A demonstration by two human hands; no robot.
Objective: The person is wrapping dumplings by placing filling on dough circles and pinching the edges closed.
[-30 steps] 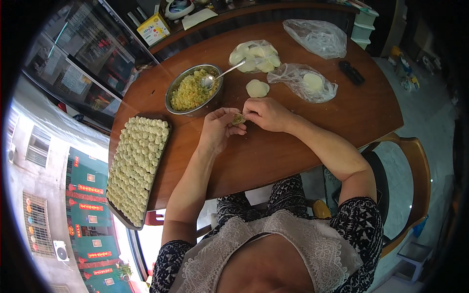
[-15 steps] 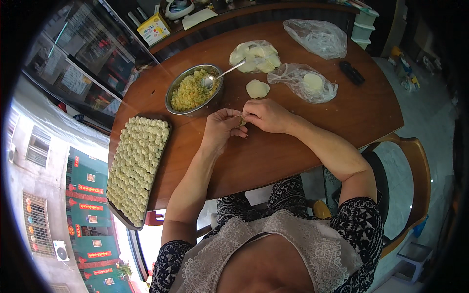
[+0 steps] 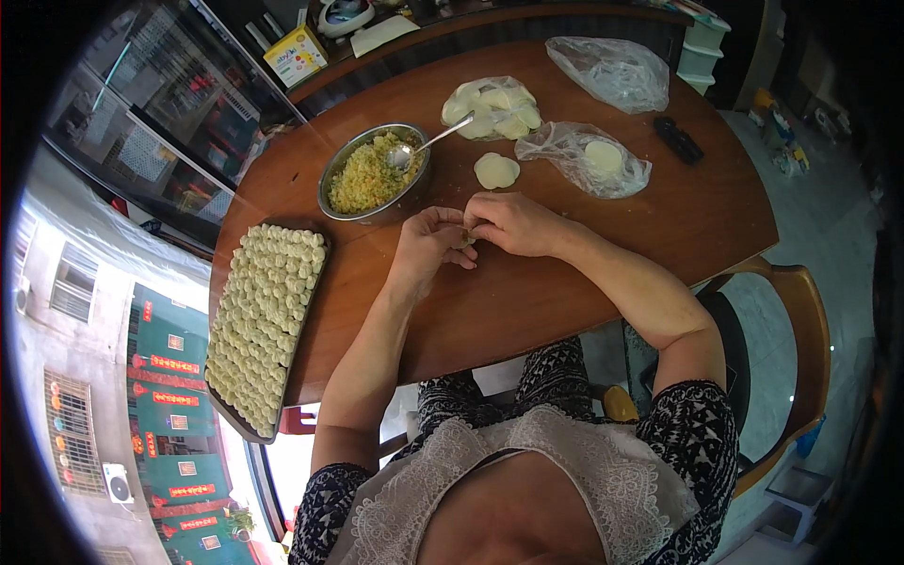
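Nearest comes the lace-trimmed white top (image 3: 452,461), well on the near side of the steel bowl (image 3: 420,185), which serves as landmark throughout. To the bowl's left and nearer, a dark tray (image 3: 301,330) carries close rows of small pleated dumplings (image 3: 268,306).

Just to the near right of the bowl, the two hands meet above the table (image 3: 452,325). The left hand (image 3: 426,247) is narrowed round a small filled wrapper (image 3: 467,239) — little of it shows between the fingers — and the right hand (image 3: 516,222) pinches at its edge, thumb and forefinger drawn together.

The step in hand looks like closing that wrapper. To do it well, the left hand should cradle without squeezing, so the filling stays off the rim; the right should gather short, even folds and press each one firmly before turning to the next. A dry, clean edge would likely seal best.

In the bowl itself lies loose yellow filling (image 3: 363,181), with a metal spoon (image 3: 400,157) resting in it. Right of the bowl sits a little pile of round wrappers (image 3: 496,171); farther right, a clear bag (image 3: 560,146) with a pale disc at it. Beyond the bowl and rightward is a fuller bag of wrappers (image 3: 490,108).
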